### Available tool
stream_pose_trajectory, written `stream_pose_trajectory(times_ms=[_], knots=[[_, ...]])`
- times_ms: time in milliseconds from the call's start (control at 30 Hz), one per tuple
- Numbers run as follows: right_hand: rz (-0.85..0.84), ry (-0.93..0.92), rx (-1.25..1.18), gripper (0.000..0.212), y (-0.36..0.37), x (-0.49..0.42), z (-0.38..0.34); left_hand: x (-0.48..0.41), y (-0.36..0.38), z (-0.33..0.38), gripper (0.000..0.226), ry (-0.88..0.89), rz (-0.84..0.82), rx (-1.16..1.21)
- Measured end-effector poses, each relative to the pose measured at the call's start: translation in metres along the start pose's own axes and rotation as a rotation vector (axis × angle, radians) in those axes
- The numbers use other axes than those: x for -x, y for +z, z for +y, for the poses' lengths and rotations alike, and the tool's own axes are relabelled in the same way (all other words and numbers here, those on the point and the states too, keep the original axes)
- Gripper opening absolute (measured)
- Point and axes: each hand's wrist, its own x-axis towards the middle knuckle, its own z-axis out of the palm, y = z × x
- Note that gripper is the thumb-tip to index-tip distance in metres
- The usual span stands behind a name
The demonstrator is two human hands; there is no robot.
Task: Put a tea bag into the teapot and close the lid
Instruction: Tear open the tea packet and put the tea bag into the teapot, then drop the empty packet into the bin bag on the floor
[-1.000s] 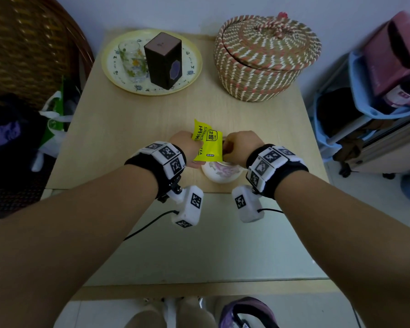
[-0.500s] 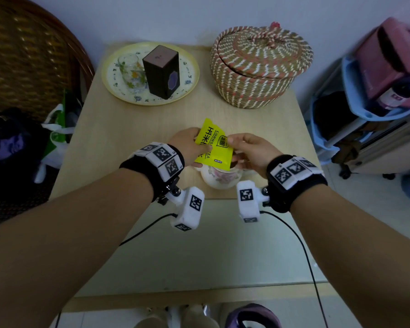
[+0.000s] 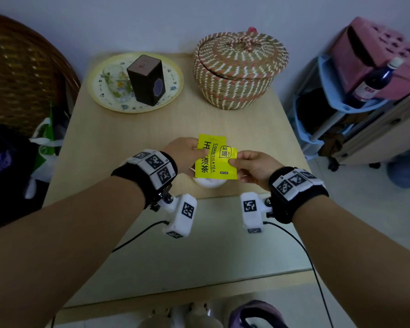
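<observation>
A yellow tea bag sachet [image 3: 214, 160] with black print is held up flat between both hands, above the table's front part. My left hand [image 3: 184, 153] pinches its upper left edge. My right hand [image 3: 253, 165] pinches its right edge. Its top right corner looks torn or folded. Just below the sachet a small white teapot [image 3: 210, 183] shows only as a sliver of rim; whether its lid is on is hidden.
A lidded woven basket [image 3: 240, 67] stands at the back right of the wooden table [image 3: 128, 129]. At the back left a yellow plate [image 3: 173, 76] carries a glass [image 3: 116, 82] and a dark box [image 3: 148, 79]. Wicker chair on the left, shelf with a bottle [image 3: 374, 84] on the right.
The sachet has been raised and turned flat toward me. My right hand shifted right along its edge, and the hands have drawn slightly apart.
</observation>
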Motion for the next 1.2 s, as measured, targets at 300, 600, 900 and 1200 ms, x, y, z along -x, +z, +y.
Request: stream_pose_trajectory(times_ms=[300,600,900,1200], knots=[[0.346,0.045,-0.198,0.027,-0.016,0.084,0.066,0.021,0.061,0.002,0.015,0.027,-0.198,-0.149],[0.825,0.273,-0.463,0.034,-0.024,0.222,0.218,0.066,0.196,-0.041,0.030,0.171,-0.483,-0.700],[0.935,0.690,-0.396,0.011,-0.011,0.268,0.374,0.066,0.317,-0.100,0.059,0.432,-0.365,-1.035],[0.534,0.800,0.031,0.028,0.023,0.264,0.458,0.052,0.343,-0.134,0.062,0.617,-0.253,-1.158]])
